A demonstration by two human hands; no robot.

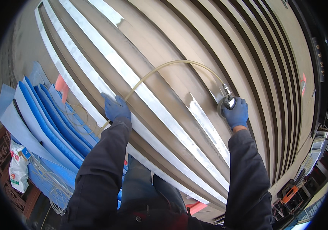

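My right hand (236, 113), in a blue glove, grips a small round pneumatic sander (225, 102) pressed against a long tan metal profile (194, 73). A clear air hose (171, 64) arcs from the tool's top over to the left. My left hand (115, 108), also blue-gloved, rests flat on the edge of a bare silver strip (152, 103) of the stacked profiles, with the hose passing just beside it. Bare shiny metal shows just below the sander.
Many long ribbed profiles fill the view diagonally. Blue and grey wrapped panels (52, 119) lean at the left, with a white sack (18, 168) and coiled tubing (52, 184) below them. Shelving and an orange tool (290, 193) sit at the lower right.
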